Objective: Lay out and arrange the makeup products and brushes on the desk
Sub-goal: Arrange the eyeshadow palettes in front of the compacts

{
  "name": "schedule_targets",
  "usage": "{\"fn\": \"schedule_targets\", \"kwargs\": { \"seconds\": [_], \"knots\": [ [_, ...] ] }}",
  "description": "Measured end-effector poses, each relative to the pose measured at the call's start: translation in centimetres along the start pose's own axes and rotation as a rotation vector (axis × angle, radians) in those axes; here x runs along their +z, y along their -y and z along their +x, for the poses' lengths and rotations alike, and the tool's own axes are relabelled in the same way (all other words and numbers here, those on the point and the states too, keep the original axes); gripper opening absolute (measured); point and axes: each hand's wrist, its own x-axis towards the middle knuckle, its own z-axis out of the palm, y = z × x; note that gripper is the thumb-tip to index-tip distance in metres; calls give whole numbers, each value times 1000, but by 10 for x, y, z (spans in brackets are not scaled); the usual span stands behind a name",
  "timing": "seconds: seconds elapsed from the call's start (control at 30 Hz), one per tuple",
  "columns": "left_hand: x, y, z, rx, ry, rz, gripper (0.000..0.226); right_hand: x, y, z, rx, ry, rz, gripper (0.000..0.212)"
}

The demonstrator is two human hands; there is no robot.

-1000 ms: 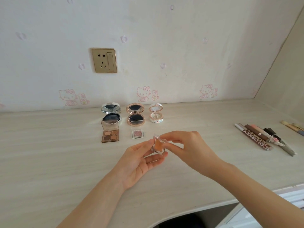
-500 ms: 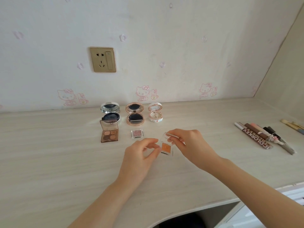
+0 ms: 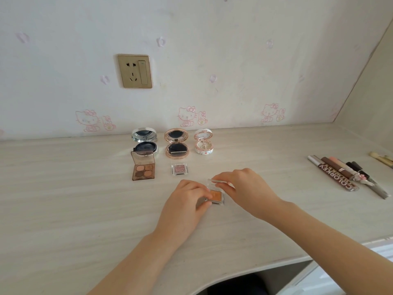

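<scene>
A small clear case of orange eyeshadow (image 3: 216, 195) rests on the pale wooden desk (image 3: 63, 199) with its lid raised. My left hand (image 3: 187, 201) pinches its base from the left. My right hand (image 3: 244, 188) holds the clear lid at the far edge. Behind it stand an open brown four-colour palette (image 3: 143, 167) and a small open pink glitter eyeshadow (image 3: 180, 168). Further back sit three open round compacts: silver (image 3: 145, 141), rose-gold (image 3: 176, 143) and white (image 3: 203, 143).
Several pens and tubes of makeup (image 3: 344, 173) lie in a row at the desk's right side, with brush handles (image 3: 381, 159) beyond them at the frame edge. A wall socket (image 3: 135, 71) sits above the compacts. The desk's front edge curves in near my right forearm.
The orange eyeshadow case was held up between both hands, closed on edge. It has come down onto the desk with its lid opened; both hands stay on it.
</scene>
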Motion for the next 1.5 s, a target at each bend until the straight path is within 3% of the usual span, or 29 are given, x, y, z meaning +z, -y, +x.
{"fn": "schedule_targets", "kwargs": {
  "seconds": [0.33, 0.9, 1.13, 1.27, 1.37, 1.5],
  "knots": [
    [-1, -4, 1, -3, 17, 14, 23, -8, -3, 15, -1, 84, 199, 18],
    [0, -5, -1, -24, 23, 20, 15, -10, -6, 23, 80, 156, 290, 20],
    [0, -4, -1, -29, 34, 17, 14, -10, -3, 15, 4, 91, 216, 24],
    [0, -5, -2, -25, 35, 26, 13, -7, -6, 4, 103, -7, 214, 40],
    [0, -5, -2, -11, 30, 35, 14, 1, -8, -12, 188, -129, 223, 38],
    [0, -4, -3, -2, -11, 72, 16, 13, -2, -35, 208, -143, 166, 35]
  ]
}}
